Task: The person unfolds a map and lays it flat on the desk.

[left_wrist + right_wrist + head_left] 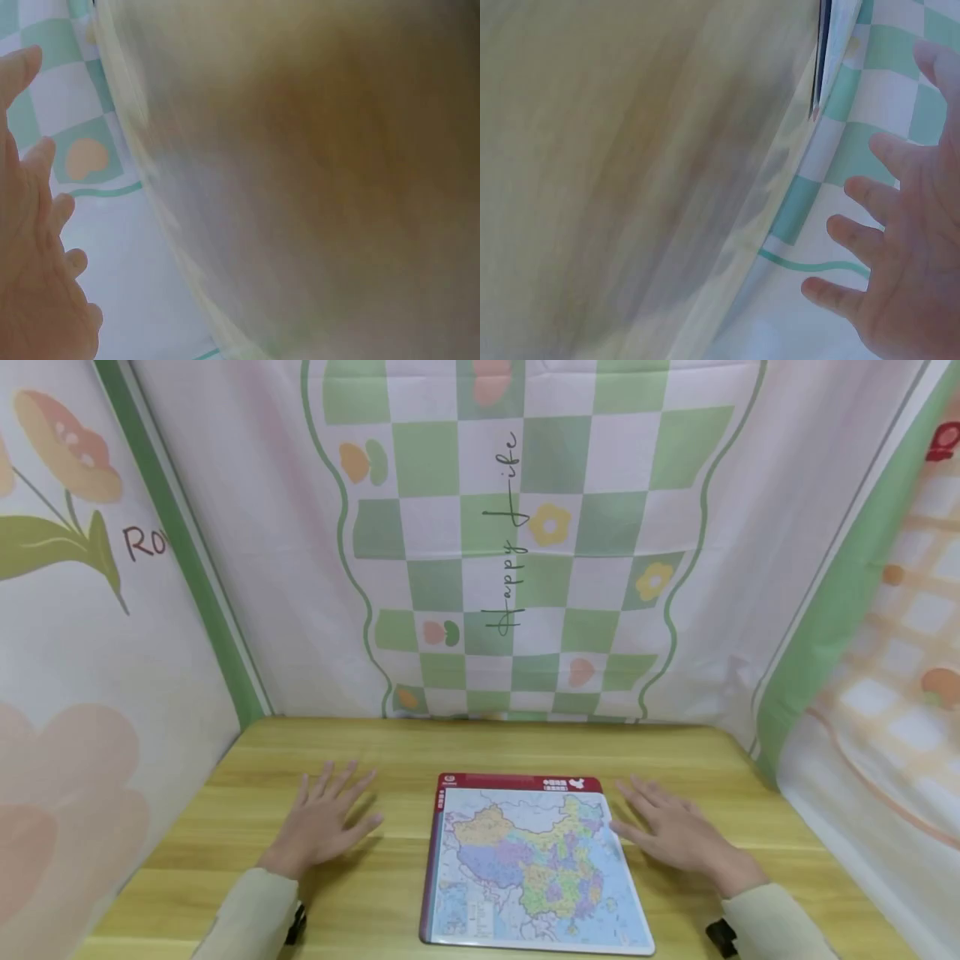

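Observation:
A flat map board (525, 860) with a red top strip and a coloured map of China lies on the wooden table, in the middle of the head view. To its left is my left hand (321, 818), palm down with fingers spread, apart from the board. My right hand (671, 827) is at the board's right edge, its fingers also spread and its thumb tip overlapping that edge in the head view. In the left wrist view the left hand (37, 240) holds nothing. The right wrist view shows the right hand (907, 217) with nothing in its grasp and the board's thin edge (821, 60) beyond.
The wooden table (397, 747) ends at a hanging cloth (495, 543) with green checks and flowers. Patterned cloths also flank it, on the left (75, 693) and on the right (885, 693). Dark straps (296, 925) show at the sleeve cuffs.

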`<state>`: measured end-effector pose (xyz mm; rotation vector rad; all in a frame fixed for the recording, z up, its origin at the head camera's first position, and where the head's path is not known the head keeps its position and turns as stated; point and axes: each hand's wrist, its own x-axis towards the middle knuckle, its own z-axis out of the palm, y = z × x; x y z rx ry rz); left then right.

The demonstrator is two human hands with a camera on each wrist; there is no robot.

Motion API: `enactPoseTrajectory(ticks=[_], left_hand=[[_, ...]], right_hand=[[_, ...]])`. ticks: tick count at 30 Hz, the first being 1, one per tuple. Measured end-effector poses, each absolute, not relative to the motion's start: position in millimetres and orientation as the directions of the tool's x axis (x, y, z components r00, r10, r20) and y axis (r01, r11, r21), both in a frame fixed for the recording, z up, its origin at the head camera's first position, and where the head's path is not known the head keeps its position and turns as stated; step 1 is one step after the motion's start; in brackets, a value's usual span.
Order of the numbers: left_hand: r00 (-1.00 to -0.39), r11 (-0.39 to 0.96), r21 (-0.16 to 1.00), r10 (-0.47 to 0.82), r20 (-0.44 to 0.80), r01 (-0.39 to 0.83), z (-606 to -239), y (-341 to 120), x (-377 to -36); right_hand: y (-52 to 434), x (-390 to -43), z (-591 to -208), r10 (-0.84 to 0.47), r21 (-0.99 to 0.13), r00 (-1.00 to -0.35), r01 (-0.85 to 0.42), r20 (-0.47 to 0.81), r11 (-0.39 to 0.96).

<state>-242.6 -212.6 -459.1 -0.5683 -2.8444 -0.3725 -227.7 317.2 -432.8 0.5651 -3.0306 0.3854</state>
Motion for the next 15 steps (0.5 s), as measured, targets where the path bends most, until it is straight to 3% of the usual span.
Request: enactPoseTrajectory(ticks=[5,15], left_hand=[[-0.882,0.873,0.191,0.397,0.253,0.448,-460.3,-208.0,-243.7],[-0.812,0.802,0.182,0.514,0.276,0.569,-461.7,-193.7,-245.1]], right_hand=[[311.6,-227.1,-431.4,-0.396,-0.275,-0.915,-0.401,0.076,0.874],[297.6,-223.4,-422.5,-0.43,-0.387,-0.901,-0.382,-0.045,0.84]])
